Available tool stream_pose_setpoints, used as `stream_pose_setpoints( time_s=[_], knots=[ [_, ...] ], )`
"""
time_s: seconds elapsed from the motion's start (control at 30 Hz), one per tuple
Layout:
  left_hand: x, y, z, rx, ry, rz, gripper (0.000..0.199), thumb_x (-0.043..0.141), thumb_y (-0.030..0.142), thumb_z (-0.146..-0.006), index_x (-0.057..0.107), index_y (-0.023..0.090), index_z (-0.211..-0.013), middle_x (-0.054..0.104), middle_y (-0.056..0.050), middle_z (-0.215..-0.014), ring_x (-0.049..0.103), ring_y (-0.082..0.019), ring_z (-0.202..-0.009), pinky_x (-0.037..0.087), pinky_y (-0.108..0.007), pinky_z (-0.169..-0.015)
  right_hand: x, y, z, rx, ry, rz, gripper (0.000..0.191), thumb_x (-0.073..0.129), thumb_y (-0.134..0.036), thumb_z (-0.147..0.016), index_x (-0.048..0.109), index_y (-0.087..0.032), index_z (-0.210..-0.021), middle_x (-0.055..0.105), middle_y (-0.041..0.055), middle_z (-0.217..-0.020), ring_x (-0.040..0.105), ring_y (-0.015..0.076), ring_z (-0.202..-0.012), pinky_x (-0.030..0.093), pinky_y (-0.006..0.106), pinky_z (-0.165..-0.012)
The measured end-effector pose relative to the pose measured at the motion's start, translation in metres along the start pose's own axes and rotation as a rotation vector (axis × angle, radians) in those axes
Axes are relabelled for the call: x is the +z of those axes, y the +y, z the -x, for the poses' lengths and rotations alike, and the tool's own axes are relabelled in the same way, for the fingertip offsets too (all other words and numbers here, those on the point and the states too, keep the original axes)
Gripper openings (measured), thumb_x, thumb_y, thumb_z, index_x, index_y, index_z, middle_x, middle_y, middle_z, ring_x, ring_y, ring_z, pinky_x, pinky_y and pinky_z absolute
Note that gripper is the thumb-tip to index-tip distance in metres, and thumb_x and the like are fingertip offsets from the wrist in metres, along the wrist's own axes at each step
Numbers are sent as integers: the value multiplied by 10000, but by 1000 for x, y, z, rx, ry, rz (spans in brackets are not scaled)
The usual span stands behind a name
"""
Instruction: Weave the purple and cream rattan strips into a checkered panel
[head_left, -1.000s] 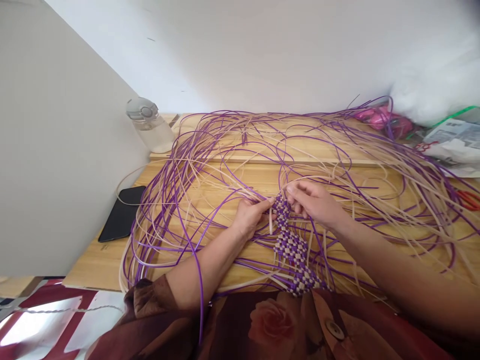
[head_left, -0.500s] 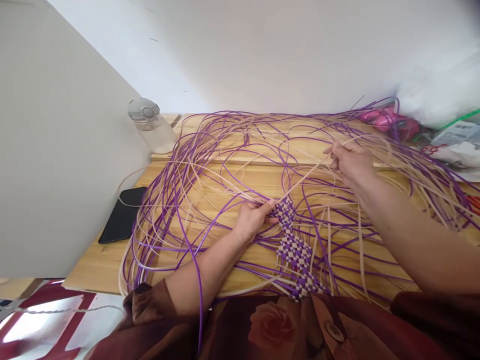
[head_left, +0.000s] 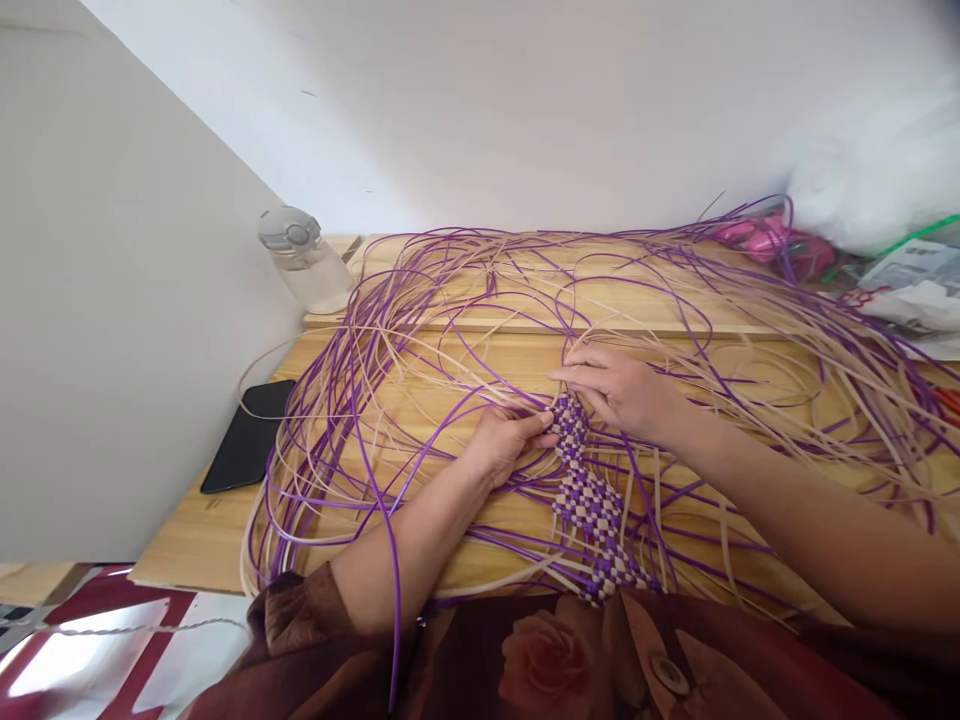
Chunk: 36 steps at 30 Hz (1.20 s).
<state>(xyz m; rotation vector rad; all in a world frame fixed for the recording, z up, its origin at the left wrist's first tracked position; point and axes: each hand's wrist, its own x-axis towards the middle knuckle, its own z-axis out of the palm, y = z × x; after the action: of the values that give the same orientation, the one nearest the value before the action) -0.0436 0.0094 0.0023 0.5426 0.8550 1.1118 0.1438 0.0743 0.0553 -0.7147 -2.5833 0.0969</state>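
Observation:
A narrow woven piece (head_left: 589, 500) of purple and cream strands in a checked pattern runs from near my body up the table. My left hand (head_left: 506, 440) pinches its upper left edge between thumb and fingers. Over the top end of the weave is my right hand (head_left: 622, 390), fingers stretched out to the left and thumb apart beneath them. Loose strands pass by its fingertips, and I see none clearly gripped. Long purple strands (head_left: 391, 560) and cream strands fan out from both sides of the weave.
Bundled strands cover much of the wooden table (head_left: 180, 540). At left are a black phone (head_left: 247, 440) and a clear bottle (head_left: 307, 265) with a grey lid. A pink bundle (head_left: 776, 240) and plastic bags (head_left: 855, 180) lie at the back right, against the wall.
My right hand has come down and left from the far right to the top of the weave. The cream strand it held taut is no longer stretched out. My left hand keeps its place.

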Motion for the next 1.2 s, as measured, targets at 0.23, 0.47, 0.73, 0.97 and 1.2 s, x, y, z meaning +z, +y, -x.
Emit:
stream_pose_setpoints(
  time_s=[0.23,0.47,0.73,0.97,1.2],
  knots=[
    [2,4,3,-4,12,-23,352,883,258,-521,722,97,-789,688,-63,-805,628,-128,-701,545,-220,-600,-15,-20,-4,133,-136,147,188,517,-127,-861,701,-160,-876,688,104,-862,634,222,-832,504,345,-755],
    [6,1,5,53,-16,16,395,886,324,-515,715,106,-797,685,-58,-795,625,-129,-697,548,-231,-614,-4,-44,-11,936,-82,-889,274,680,-404,-791,698,-155,-905,669,25,-670,602,106,-527,536,233,-519],
    [8,1,9,113,-69,-80,362,826,360,-620,725,129,-879,700,-59,-817,645,-141,-711,517,-227,-630,17,-50,-10,999,87,-999,440,782,-490,-661,714,-160,-944,709,41,-716,650,109,-557,551,192,-510],
    [10,-4,9,204,12,-130,305,809,335,-615,710,123,-810,674,-41,-738,593,-126,-604,457,-208,-506,21,-63,-3,811,82,-717,345,621,-444,-827,715,-188,-1039,716,40,-736,667,147,-559,524,234,-495],
    [10,-8,6,146,18,-21,342,861,275,-524,697,118,-779,643,-9,-718,571,-106,-603,550,-262,-585,-11,-48,-28,522,-228,-275,258,580,-337,-813,767,-188,-911,715,37,-742,606,144,-622,409,249,-544]
  ],
)
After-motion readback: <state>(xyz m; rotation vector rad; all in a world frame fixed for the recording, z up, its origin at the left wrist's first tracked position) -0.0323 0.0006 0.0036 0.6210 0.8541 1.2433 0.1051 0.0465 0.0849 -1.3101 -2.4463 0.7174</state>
